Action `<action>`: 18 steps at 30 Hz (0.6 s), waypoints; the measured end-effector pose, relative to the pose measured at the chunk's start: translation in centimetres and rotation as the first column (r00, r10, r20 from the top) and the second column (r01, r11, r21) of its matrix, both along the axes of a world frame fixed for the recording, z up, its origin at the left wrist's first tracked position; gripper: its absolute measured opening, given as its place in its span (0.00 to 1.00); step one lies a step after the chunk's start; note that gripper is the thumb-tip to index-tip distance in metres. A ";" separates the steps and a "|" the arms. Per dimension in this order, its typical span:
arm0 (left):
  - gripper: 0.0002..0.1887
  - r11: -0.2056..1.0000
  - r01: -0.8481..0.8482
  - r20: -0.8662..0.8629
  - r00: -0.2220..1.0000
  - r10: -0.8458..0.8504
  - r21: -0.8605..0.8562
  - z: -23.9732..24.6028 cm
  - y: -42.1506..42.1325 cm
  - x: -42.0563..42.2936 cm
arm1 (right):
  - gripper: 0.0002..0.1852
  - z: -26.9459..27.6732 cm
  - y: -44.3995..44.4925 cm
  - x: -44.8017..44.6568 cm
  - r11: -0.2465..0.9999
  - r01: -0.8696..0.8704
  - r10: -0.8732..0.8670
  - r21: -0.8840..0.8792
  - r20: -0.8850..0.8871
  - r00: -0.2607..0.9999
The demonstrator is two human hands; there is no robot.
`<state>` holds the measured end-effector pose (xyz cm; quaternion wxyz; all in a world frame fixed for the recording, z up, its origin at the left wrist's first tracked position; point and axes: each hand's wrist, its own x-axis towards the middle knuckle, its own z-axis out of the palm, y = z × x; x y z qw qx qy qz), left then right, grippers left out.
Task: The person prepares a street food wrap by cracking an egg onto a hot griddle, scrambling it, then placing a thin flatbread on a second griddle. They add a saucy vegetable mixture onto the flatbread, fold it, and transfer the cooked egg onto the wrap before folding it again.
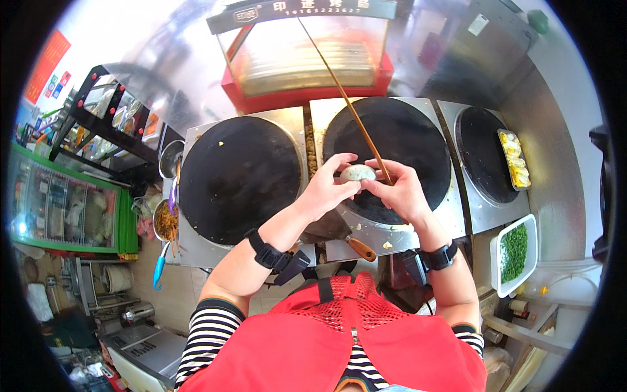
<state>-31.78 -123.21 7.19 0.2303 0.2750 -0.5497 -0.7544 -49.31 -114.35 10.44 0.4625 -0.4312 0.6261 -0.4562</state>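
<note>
Both of my hands meet around a pale greenish egg (357, 173), held over the near part of the middle round black griddle (416, 132). The fingers of my left hand (329, 186) grip the egg from the left. My right hand (400, 188) touches its right side with thumb and fingers. A long thin wooden stick (353, 109) also rests in my right hand and slants up and away to the far left. Below my hands lies a scraper with a wide metal blade (327, 226) and a wooden handle (362, 249), its blade partly hidden by my left forearm.
To the left is another round griddle (240, 181); beyond it, a bowl of shredded food (165, 220). A third griddle (482, 157) bears a tray of yellow food (514, 159). A white tub (494, 264) holds chopped greens. A red-based glass-fronted machine (306, 100) stands behind.
</note>
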 end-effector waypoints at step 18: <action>0.22 0.941 0.210 0.262 0.955 -0.139 -0.266 -2.9 -3.2 -9.2 | 0.19 -2.1 -0.9 -6.6 0.991 0.120 -0.102 0.067 -0.228 0.968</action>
